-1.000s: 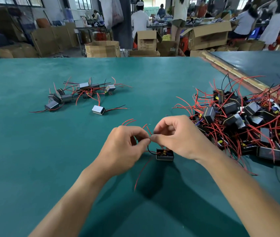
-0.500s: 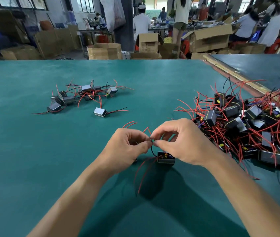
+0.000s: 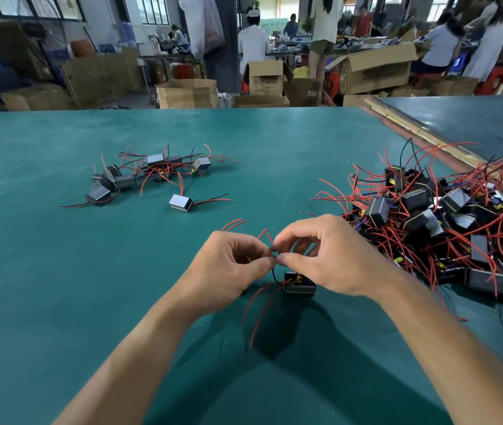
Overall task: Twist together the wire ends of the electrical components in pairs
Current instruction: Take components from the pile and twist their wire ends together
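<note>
Left hand, right hand still pinch wire ends; component unmoved.

small cluster left, big heap right

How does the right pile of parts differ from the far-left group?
The right pile is far bigger and heaped, parts lying on one another; the left group is a few parts spread out. The right pile's wires form a dense tangle; the left group's are sparse. Both are dark boxes with red wires.
</note>
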`<state>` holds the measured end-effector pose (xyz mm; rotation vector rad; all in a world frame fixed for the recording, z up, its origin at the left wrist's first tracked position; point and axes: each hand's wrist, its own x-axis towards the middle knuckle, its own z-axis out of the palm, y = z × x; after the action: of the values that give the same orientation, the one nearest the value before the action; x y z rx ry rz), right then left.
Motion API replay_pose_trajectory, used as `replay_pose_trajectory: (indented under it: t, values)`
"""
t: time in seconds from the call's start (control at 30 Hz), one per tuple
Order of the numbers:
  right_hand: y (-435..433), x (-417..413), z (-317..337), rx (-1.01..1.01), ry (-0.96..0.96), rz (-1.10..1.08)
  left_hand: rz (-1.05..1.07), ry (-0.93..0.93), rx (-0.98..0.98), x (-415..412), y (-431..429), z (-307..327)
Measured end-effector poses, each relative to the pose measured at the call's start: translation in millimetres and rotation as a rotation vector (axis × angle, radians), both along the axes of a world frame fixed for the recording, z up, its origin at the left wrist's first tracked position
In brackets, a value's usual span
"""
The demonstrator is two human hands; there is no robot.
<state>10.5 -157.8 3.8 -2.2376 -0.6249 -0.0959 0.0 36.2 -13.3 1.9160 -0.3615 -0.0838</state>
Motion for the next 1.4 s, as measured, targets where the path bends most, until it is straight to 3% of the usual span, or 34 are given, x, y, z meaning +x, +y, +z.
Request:
replay_pose_trajectory:
  t: [0.47, 0.6, 0.77, 1.03, 1.23, 1.4]
  values:
    - [4.5, -4.0, 6.9, -0.024, 0.215, 0.01, 0.007, -0.295, 0.261, -6.1, -3.0, 2.3]
    - [10.7, -3.1, 7.0, 0.104, 0.488, -0.146, 0.002, -0.446, 0.355, -9.6, -7.3, 4.3]
    - [10.4, -1.6, 5.8, 0.144, 0.732, -0.146, 0.0, -0.56, 0.441, -10.9, -9.8, 4.2]
    - [4.7, -0.5, 1.2, 0.27, 0.329, 0.027, 0.032, -0.172, 0.206, -4.9, -2.8, 5.0]
    - [-10.9, 6.2, 2.3, 0.238, 0.312, 0.158, -0.015, -0.07, 0.116, -3.6, -3.3, 8.1]
    - [-13.1, 5.8, 5.0, 0.164, 0.298, 0.141, -0.03, -0.06, 0.128, -6.0, -4.6, 6.3]
